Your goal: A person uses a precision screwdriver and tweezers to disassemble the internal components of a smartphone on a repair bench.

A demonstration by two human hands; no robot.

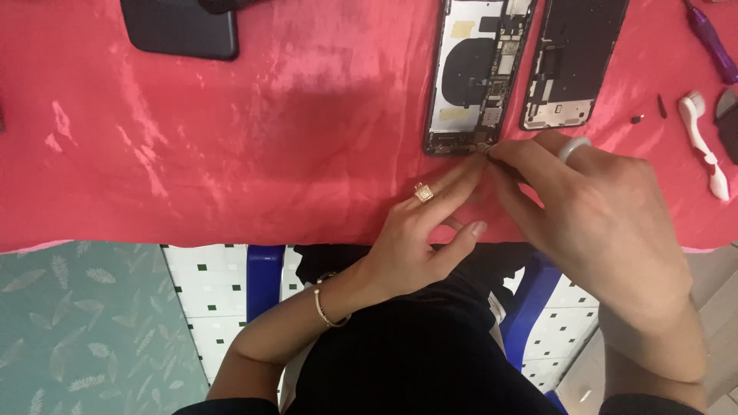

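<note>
Left hand: fingers stretched to bottom edge of opened phone body, fingertips pinched with right, on what too small to tell.
Right hand: curled, fingertips meeting left at same spot.
Opened phone body: flat on red cloth, internals up.
Detached screen panel: just right of it.
White brush: far right.

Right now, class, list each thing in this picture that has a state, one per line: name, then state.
Phone body: opened, insides showing, flat on the red cloth.
Screen panel: detached, lying beside the body.
Left hand: fingers pinched at the body's bottom edge.
Right hand: fingers pinched at the same spot.
Brush: lying unused.
Dark case: flat, untouched.
</note>
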